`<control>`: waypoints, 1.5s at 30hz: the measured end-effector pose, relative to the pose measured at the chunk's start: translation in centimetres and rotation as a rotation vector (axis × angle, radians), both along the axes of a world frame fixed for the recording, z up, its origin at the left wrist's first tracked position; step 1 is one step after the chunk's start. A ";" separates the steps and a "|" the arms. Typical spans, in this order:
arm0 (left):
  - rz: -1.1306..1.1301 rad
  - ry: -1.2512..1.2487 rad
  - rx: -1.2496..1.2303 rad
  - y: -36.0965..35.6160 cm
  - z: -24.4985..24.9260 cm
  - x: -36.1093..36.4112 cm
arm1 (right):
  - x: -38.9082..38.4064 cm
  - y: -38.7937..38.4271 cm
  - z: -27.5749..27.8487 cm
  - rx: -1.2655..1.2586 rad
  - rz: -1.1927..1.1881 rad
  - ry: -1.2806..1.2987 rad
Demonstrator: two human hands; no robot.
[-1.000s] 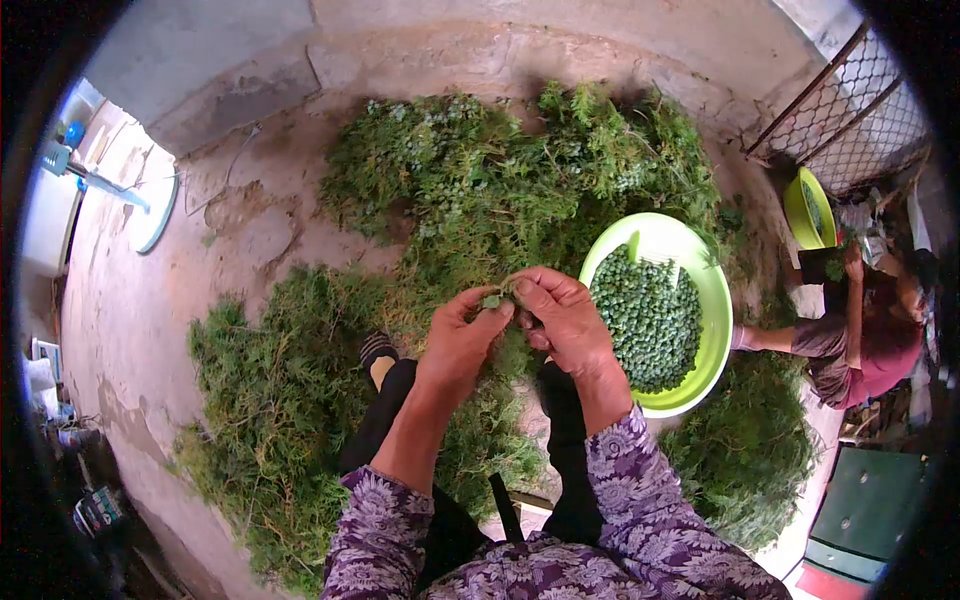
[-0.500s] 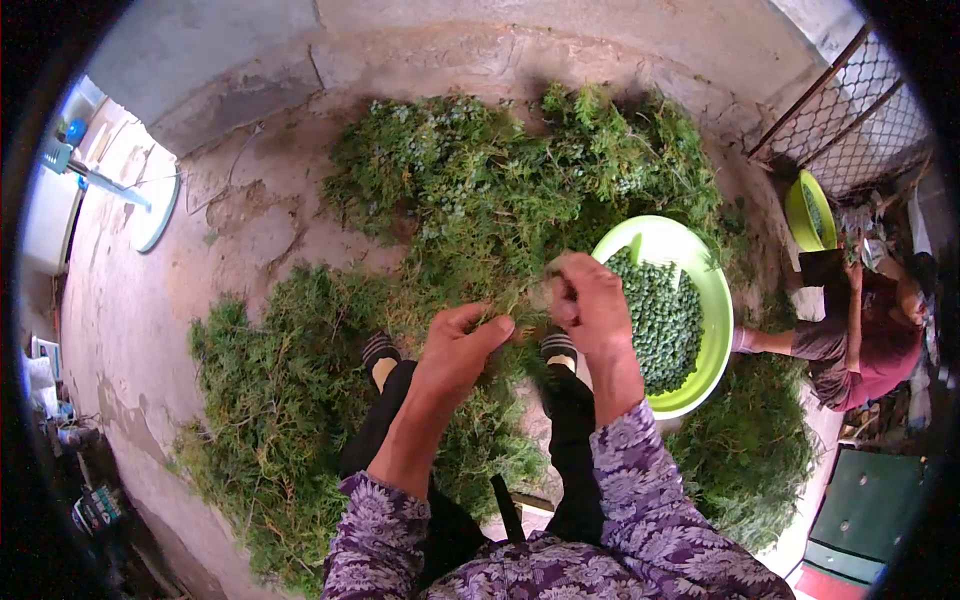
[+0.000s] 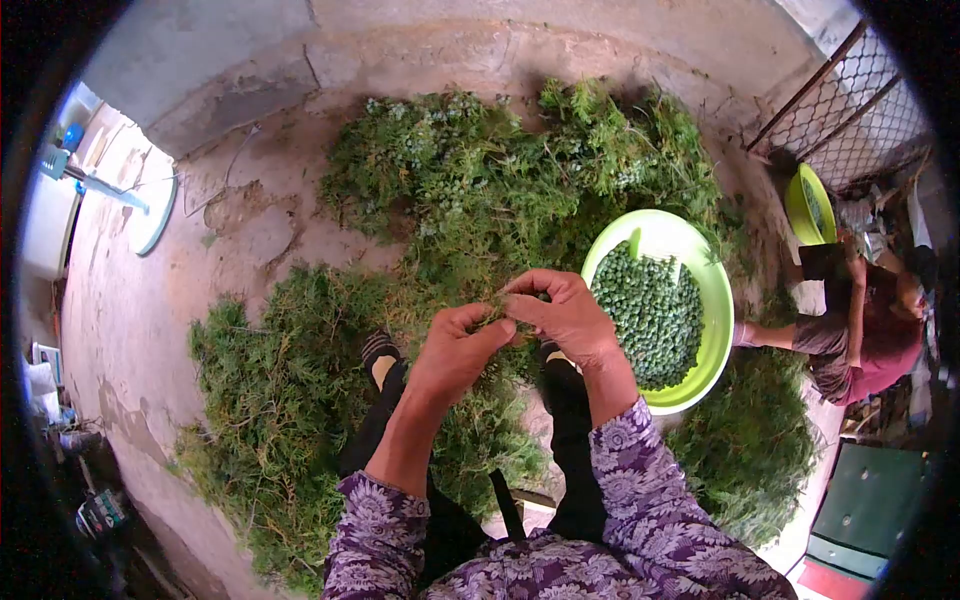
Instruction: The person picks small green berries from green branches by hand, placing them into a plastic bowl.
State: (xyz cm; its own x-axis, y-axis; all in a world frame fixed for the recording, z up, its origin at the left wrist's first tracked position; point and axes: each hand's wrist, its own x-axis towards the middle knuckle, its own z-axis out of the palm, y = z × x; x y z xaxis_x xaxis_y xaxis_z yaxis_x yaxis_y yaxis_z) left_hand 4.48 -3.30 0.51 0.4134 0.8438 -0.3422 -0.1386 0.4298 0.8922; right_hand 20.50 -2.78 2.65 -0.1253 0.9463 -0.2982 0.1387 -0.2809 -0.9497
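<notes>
In the head view my left hand (image 3: 452,352) pinches a small green evergreen sprig (image 3: 497,312) between thumb and fingers. My right hand (image 3: 568,318) meets it from the other side, its thumb and fingers closed at the sprig's tip; part of the sprig is hidden by the fingers. To the right of my right hand stands a lime-green basin (image 3: 716,330) holding many round green berries (image 3: 652,318). Beyond both hands lies a large heap of cut evergreen branches (image 3: 480,180), with pale berries among the leaves.
More branches (image 3: 285,400) are piled at left, and others (image 3: 750,450) right of the basin. A co-worker in a dark red shirt (image 3: 885,340) sits at right, near a second green basin (image 3: 808,205) and a wire mesh panel (image 3: 850,110). A fan stand (image 3: 150,215) is at far left.
My right hand has moved left and away from the basin's rim, closing in on the sprig beside my left hand. My left hand stays nearly in place.
</notes>
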 end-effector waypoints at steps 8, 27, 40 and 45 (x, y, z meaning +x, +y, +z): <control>0.051 -0.018 -0.163 0.1 2.5 -0.2 | -0.7 0.0 -2.6 0.232 -0.283 -0.053; 0.547 -0.954 -0.182 3.7 0.2 -7.2 | 7.7 -0.1 -1.6 0.184 -0.645 -0.367; 0.429 -1.054 -0.258 3.8 -1.0 -7.2 | -5.0 -0.1 -4.8 0.745 0.249 -0.548; 0.556 -0.943 -0.211 3.4 2.1 -6.3 | -4.9 -0.3 -3.0 0.169 0.198 -0.004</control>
